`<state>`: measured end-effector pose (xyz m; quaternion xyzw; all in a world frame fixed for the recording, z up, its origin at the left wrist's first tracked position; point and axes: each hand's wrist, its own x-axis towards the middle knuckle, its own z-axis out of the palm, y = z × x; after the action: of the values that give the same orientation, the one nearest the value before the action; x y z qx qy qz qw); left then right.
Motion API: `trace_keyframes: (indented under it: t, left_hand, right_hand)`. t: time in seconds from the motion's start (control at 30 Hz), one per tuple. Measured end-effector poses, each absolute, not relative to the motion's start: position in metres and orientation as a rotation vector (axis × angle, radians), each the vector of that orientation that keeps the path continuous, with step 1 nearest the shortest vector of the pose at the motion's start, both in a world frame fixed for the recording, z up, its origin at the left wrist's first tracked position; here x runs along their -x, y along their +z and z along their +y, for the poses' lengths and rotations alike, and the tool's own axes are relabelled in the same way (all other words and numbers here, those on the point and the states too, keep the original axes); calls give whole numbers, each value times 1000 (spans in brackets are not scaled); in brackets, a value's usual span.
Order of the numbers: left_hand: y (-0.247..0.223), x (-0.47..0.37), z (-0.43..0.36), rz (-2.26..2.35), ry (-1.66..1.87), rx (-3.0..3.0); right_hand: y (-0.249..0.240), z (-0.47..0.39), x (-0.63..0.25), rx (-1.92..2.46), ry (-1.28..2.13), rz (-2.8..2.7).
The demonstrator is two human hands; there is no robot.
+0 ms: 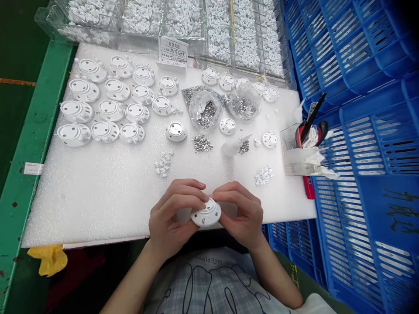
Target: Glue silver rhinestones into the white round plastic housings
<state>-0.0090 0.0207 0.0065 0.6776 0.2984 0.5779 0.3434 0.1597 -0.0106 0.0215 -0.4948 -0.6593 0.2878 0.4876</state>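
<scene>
While the left hand [176,211] bends its fingers over the top of a white base [207,219], thumb at its side, the right hand [241,213] pinches the opposite side, so both are closed on it. The base is held tilted over the near edge of the table [98,196]. Beyond it lie two heaps of clips [163,165], one left and one right, with a bottle [230,148] between two piles of screws [202,144]. Farther back sit two bags [207,114], more bases [78,112] in rows at left, and a card [173,52] before the trays [42,17]. Blue crates [373,174] stand at right, beside a box [288,150] holding cutters [323,131].
</scene>
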Motion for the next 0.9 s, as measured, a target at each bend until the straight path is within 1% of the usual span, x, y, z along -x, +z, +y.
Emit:
trace_keyframes:
  t: [0.23, 0.33, 0.47, 0.73, 0.9]
  left_hand:
    - [7, 7, 18, 897, 1477, -1891]
    - [9, 5, 17, 957, 1378, -1928]
    - [9, 4, 15, 892, 1287, -1938]
    - [8, 5, 14, 823, 1345, -1790]
    - [10, 5, 16, 870, 1308, -1795]
  right_hand:
    - [23, -13, -163, 1216, 466, -1531]
    - [24, -12, -165, 1157, 391, -1608]
    - [23, -11, -168, 1072, 293, -1734]
    - [17, -15, -175, 1092, 479, -1758]
    - [18, -16, -173, 1133, 469, -1694]
